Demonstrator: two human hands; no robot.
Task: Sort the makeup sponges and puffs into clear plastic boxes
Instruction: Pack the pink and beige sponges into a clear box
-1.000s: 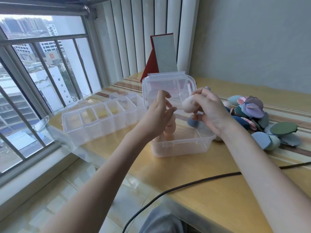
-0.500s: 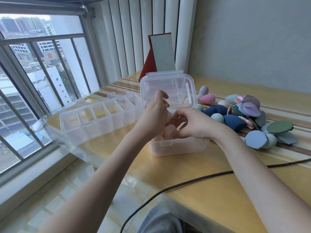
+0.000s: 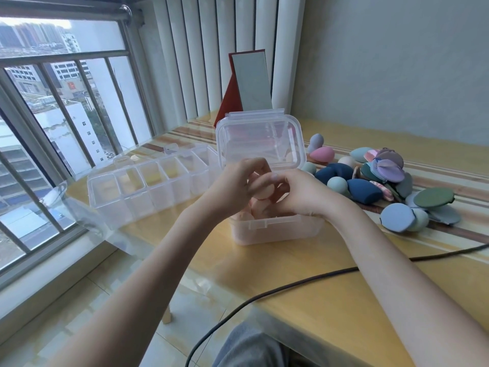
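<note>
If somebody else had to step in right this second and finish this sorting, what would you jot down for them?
Left hand and right hand are both over the open clear box, together holding a peach sponge.
Done: several peach sponges already lie in that box, its lid up.
Left: seat this sponge, then sort the pile of coloured sponges and puffs on the table to the right.
The long divided box to the left holds little that can be made out.

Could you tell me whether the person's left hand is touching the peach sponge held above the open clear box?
Touching. In the head view, the left hand has its fingers curled around the peach sponge above the clear box.
</note>
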